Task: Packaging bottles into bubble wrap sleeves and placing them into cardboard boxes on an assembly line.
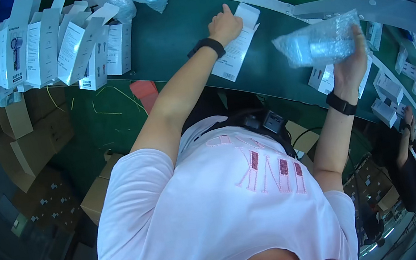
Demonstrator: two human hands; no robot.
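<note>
With the left hand (224, 24) closed on 1 white carton (239, 42) lying mid-belt on the green conveyor (173, 38) and the right hand (349, 63) gripping a bubble-wrapped item (319, 40) above the belt's near edge, that slippery wrap could slide free and fall off that edge.

Left hand (224, 25) presses a white carton (237, 45) on the green belt (173, 38); right hand (349, 63) holds a bubble-wrapped item (318, 41).
</note>
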